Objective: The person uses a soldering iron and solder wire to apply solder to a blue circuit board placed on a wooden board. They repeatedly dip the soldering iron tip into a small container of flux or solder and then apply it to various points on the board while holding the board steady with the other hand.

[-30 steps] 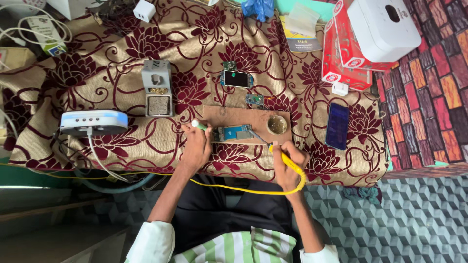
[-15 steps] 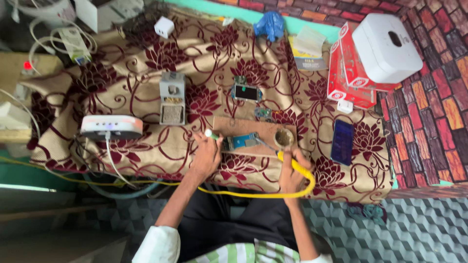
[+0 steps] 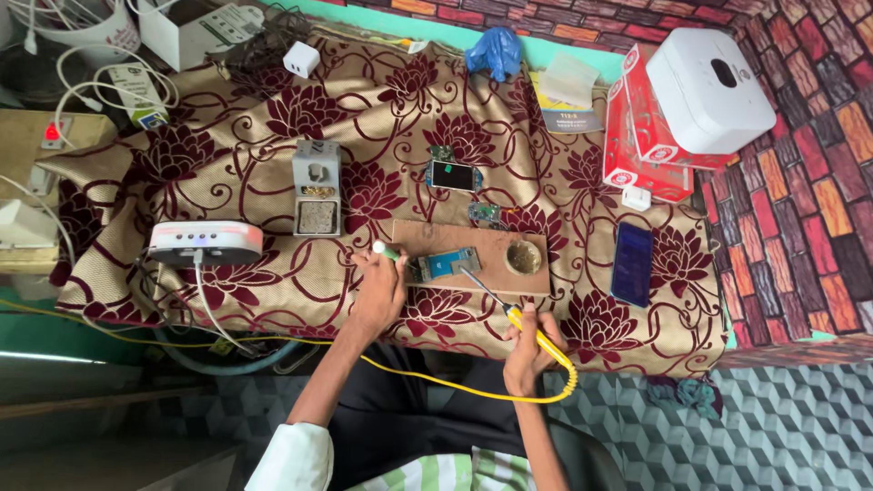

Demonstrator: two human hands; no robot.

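Observation:
My right hand (image 3: pixel 529 350) grips a yellow-handled soldering iron (image 3: pixel 509 309); its metal tip rests on a small blue circuit board (image 3: pixel 446 265) lying on a brown wooden board (image 3: pixel 496 245). My left hand (image 3: pixel 380 289) holds a thin green-and-white tool (image 3: pixel 386 251) at the circuit board's left edge. A yellow cord (image 3: pixel 473 391) runs from the iron across my lap. A round tin (image 3: pixel 524 257) sits on the wooden board's right end.
The table wears a gold cloth with maroon flowers (image 3: pixel 273 118). On it: a grey iron stand (image 3: pixel 316 186), a white-pink device (image 3: pixel 205 243), a small screen module (image 3: pixel 452 175), a dark phone (image 3: pixel 633 264), red boxes (image 3: pixel 641 136) under a white case (image 3: pixel 705 86).
The camera view has shifted, so the table sits lower and closer. Both hands stay at the circuit board; the iron's tip has come down onto it.

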